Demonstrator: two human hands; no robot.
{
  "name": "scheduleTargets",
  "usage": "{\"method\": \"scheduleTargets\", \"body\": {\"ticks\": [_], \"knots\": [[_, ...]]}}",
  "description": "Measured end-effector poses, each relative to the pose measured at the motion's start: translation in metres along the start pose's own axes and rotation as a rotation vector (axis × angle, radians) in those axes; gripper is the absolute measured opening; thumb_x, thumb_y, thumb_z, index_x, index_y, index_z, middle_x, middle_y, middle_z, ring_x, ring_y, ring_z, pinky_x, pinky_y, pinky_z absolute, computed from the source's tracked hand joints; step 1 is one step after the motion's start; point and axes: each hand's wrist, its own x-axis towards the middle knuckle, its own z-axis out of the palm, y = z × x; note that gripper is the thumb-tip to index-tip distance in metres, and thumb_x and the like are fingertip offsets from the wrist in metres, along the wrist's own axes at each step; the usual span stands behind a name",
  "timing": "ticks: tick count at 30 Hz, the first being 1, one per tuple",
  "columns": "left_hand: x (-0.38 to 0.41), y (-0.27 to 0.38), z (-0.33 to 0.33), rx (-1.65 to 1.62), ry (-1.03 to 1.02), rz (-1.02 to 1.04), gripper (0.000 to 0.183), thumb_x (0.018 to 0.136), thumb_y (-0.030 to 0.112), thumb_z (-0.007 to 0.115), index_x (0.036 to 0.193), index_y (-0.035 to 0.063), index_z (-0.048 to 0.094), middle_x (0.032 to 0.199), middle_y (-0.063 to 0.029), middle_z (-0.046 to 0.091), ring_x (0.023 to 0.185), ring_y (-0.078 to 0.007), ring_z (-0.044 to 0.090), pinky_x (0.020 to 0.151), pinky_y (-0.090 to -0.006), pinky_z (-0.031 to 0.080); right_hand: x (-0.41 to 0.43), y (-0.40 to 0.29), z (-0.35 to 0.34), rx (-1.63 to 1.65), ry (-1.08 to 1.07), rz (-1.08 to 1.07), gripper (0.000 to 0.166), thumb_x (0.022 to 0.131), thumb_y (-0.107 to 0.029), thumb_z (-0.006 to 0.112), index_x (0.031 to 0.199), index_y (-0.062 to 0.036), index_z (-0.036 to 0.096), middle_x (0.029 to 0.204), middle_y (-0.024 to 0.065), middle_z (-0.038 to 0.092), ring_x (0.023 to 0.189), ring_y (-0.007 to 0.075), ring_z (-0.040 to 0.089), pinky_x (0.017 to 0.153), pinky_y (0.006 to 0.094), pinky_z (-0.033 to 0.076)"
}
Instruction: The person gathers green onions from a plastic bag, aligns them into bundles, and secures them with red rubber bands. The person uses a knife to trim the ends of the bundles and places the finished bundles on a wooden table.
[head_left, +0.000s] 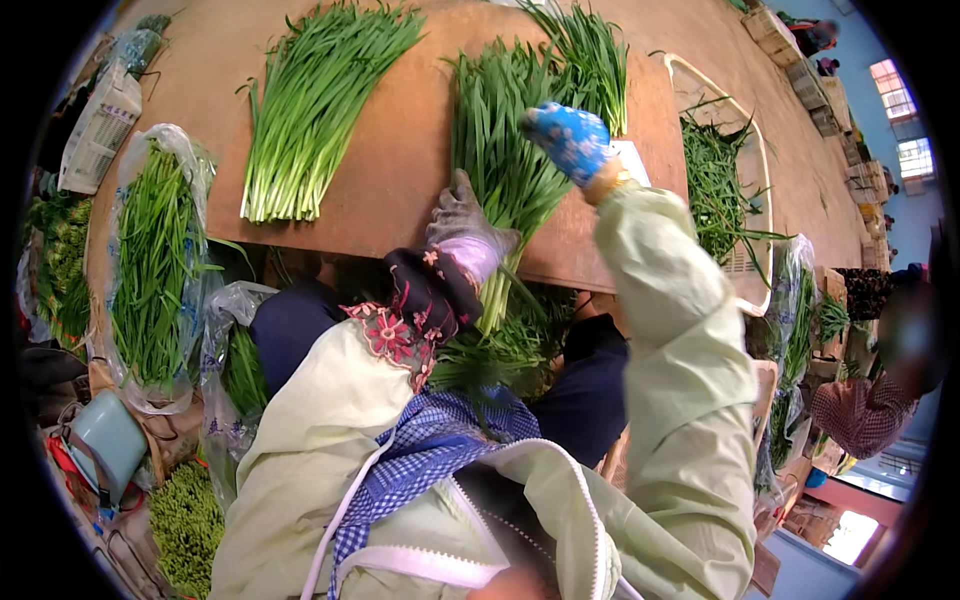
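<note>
A bunch of flat green leaves, like garlic chives (499, 112), lies on a brown board (382, 180), its pale stem ends over the near edge. My left hand (469, 221), in a greyish glove, grips it low around the stems. Against the leaves' right side is my right hand (571, 141), in a blue flowered glove with the fingers curled. It is slightly blurred, and whether a leaf is caught in it is hidden. A second bunch (322, 112) lies flat to the left. Another bunch (589, 67) lies beyond my right hand, near a white object (631, 160) partly under my sleeve.
A cream plastic crate (761, 172) with loose leaves stands right of the board. To the left is a clear plastic bag (161, 142) of long green leaves. Cut greens (502, 360) lie between my knees. A co-worker (862, 420) sits at the far right.
</note>
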Motion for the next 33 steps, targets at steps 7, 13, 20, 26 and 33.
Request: {"method": "scheduleTargets", "body": {"ticks": [7, 13, 20, 26, 33], "knots": [[-0.003, 0.009, -0.001, 0.031, -0.01, 0.037, 0.111, 0.061, 0.047, 0.074, 0.142, 0.0116, 0.006, 0.138, -0.0154, 0.028, 0.122, -0.0307, 0.037, 0.098, -0.0415, 0.035, -0.118, 0.156, -0.063, -0.677, 0.094, 0.429, 0.02, 0.077, -0.002, 0.049, 0.092, -0.0094, 0.059, 0.083, 0.0078, 0.062, 0.073, 0.0244, 0.061, 0.062, 0.032, 0.05], [0.013, -0.004, 0.017, -0.039, 0.075, 0.198, 0.107, 0.063, 0.042, 0.073, 0.141, 0.0029, 0.01, 0.138, -0.0212, 0.031, 0.125, -0.0335, 0.035, 0.104, -0.0398, 0.03, -0.169, 0.034, -0.026, -0.419, 0.04, 0.266, 0.007, 0.082, -0.011, 0.054, 0.084, -0.0075, 0.059, 0.069, 0.0066, 0.06, 0.058, 0.0231, 0.058, 0.055, 0.0337, 0.049], [0.039, -0.032, 0.027, -0.56, -0.025, 0.333, 0.109, 0.06, 0.029, 0.079, 0.138, -0.0053, 0.011, 0.128, -0.0243, 0.04, 0.115, -0.031, 0.045, 0.096, -0.0339, 0.037, -0.169, -0.117, 0.022, 0.443, -0.051, 0.415, 0.014, 0.079, -0.02, 0.056, 0.089, -0.0123, 0.062, 0.077, 0.0147, 0.062, 0.072, 0.0348, 0.06, 0.063, 0.0424, 0.048], [0.026, -0.022, 0.023, -0.835, -0.138, 0.302, 0.073, 0.07, 0.01, 0.073, 0.128, 0.0023, 0.03, 0.103, -0.0132, 0.058, 0.078, -0.0237, 0.062, 0.065, -0.034, 0.053, -0.247, 0.007, -0.038, -0.073, 0.22, 0.255, 0.016, 0.077, -0.016, 0.053, 0.087, -0.0158, 0.065, 0.075, 0.0095, 0.064, 0.069, 0.0265, 0.063, 0.062, 0.0379, 0.051], [0.038, -0.031, 0.036, -0.7, -0.003, 0.294, 0.071, 0.07, 0.008, 0.072, 0.128, 0.0029, 0.031, 0.103, -0.0131, 0.059, 0.078, -0.024, 0.061, 0.066, -0.0337, 0.053, -0.312, 0.162, -0.07, -0.264, 0.014, 1.224, 0.058, 0.085, -0.04, 0.052, 0.13, -0.006, 0.04, 0.13, 0.0168, 0.045, 0.116, 0.0322, 0.046, 0.099, 0.0385, 0.036]]}}
